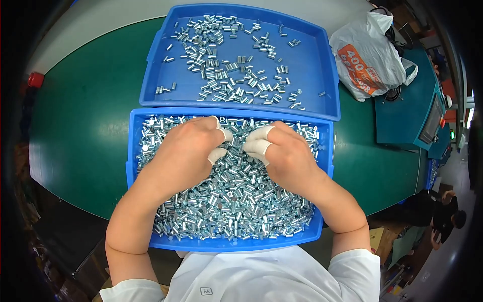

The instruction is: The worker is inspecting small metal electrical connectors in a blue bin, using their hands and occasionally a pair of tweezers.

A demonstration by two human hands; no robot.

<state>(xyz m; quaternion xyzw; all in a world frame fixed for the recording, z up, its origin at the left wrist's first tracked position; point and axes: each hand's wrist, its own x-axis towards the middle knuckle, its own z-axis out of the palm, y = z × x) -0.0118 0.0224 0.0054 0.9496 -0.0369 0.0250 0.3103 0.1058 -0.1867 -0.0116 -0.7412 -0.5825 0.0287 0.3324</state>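
Note:
A deep blue bin [241,245] close to my body is filled with small silvery metal cylinders [236,206], some showing a hole in the end. My left hand [193,143] reaches over its far half, with white finger covers on the fingers and thumb. Facing it across a narrow gap is my right hand [284,153], with similar white covers on its fingers. Both hands have their fingers bent inward among the cylinders. What lies between the fingertips is too small and too hidden to make out.
A shallower blue tray [329,75] adjoins the bin's far edge, with loose metal cylinders [216,75] scattered in it. Both stand on a green table [75,131]. At the right are a white plastic bag [372,55] and a teal machine [407,116]. Another person [445,216] is farther off.

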